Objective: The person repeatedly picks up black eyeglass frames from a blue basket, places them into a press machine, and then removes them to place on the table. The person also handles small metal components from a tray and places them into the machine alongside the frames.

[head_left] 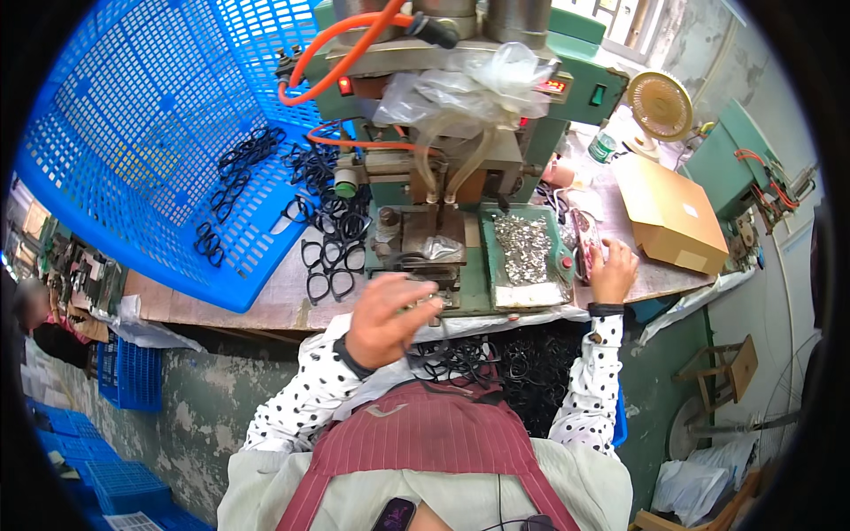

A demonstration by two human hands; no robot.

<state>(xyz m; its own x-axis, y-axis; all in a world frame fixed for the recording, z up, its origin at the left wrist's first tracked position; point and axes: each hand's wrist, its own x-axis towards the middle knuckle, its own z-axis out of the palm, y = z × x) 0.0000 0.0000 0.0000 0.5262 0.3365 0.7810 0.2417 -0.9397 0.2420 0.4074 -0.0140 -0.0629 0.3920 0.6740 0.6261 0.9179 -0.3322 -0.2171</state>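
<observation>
— What did we see at the far left?

— A big blue basket (pixel 133 133) tipped on the surface (pixel 292 296), with black eyeglass frames (pixel 329 257) spilling from it toward the green machine (pixel 460 133).

— And our left hand (pixel 390 319)?

— It sat at the front of the machine's small work block (pixel 429 248), fingers curled loosely around something dark. We could not tell for certain what it pinched; it looked like part of a black frame, and the fingers were nearly closed, not spread.

— What lay below it?

— A heap of black frames (pixel 505 363) in our lap, just under the surface's edge.

— Further right?

— A shallow green tray (pixel 490 292) of small silvery metal parts (pixel 524 248), right beside the work block.

— And our right hand (pixel 613 270)?

— It rested at the tray's right rim, fingers bent over a small reddish object (pixel 583 243). We could not tell whether it truly gripped it or only touched it.

— Beyond that?

— A brown cardboard box (pixel 670 217) on the surface, and a small cream fan (pixel 660 106) behind it.
</observation>
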